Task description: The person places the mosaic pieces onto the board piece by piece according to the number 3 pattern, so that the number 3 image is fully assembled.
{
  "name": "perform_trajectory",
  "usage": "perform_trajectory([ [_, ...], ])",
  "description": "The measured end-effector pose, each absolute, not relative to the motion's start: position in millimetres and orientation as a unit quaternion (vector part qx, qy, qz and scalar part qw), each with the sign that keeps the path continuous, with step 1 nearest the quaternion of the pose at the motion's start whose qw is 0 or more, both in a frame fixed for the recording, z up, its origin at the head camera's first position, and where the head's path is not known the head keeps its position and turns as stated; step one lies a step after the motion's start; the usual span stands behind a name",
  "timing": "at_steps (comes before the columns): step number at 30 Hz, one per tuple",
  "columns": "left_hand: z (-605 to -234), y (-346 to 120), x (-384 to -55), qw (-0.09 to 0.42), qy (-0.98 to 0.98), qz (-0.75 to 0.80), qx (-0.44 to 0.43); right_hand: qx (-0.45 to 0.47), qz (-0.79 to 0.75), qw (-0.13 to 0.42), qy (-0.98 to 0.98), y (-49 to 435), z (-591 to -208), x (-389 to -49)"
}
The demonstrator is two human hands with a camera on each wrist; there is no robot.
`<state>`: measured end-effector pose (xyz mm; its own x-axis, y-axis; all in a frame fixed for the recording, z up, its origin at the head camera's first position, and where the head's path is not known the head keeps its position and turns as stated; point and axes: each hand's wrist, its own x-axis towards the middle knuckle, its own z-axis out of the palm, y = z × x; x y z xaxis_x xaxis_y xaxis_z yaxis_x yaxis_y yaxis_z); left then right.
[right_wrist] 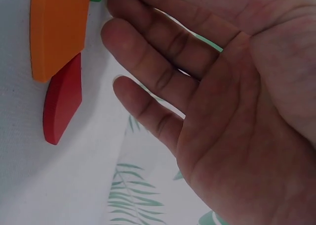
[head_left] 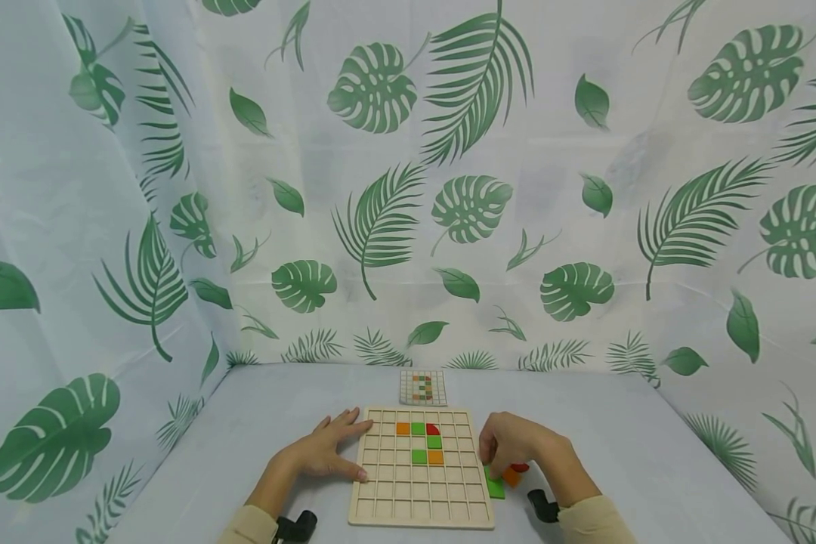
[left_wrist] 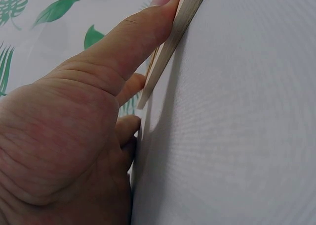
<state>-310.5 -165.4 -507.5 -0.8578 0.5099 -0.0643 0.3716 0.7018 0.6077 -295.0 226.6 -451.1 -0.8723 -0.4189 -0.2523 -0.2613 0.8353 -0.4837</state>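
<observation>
My left hand (head_left: pixel 326 452) lies flat with straight fingers against the left edge of the wooden grid board (head_left: pixel 421 514), low in the middle of the frame. My right hand (head_left: pixel 513 446) hovers relaxed and empty just right of the board, above loose orange (right_wrist: pixel 57 29), red (right_wrist: pixel 61 101) and green (head_left: pixel 495 486) tiles. A small pattern card (head_left: pixel 423 387) lies beyond the board.

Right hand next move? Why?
Probably pinch one loose tile. The right hand hovers over the green tile, orange tile and red tile beside the grid board, fingers relaxed, holding nothing; the left hand braces the board's edge.
</observation>
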Motion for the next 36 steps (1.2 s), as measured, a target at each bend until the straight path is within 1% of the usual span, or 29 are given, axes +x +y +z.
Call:
perform_trajectory([
  [11, -505.3, -165.8, -308.9, 0.118, 0.914, 0.305, 0.238, -0.170, -0.224, 0.174, 0.944, 225.2, -450.5, -293.0],
  [24, -505.9, -164.9, -308.2, 0.113, 0.915, 0.306, 0.239, -0.161, -0.210, 0.130, 0.955, 222.2, -452.7, -294.3],
  [28, -506.3, -165.1, -308.6, 0.112, 0.915, 0.306, 0.238, -0.162, -0.206, 0.124, 0.957, 222.5, -453.8, -295.6],
  [33, -506.9, -165.9, -309.1, 0.114, 0.915, 0.306, 0.235, -0.174, -0.210, 0.120, 0.955, 223.6, -454.1, -297.4],
  [36, -507.3, -166.3, -309.5, 0.115, 0.916, 0.307, 0.231, -0.187, -0.215, 0.109, 0.952, 224.3, -454.5, -298.4],
])
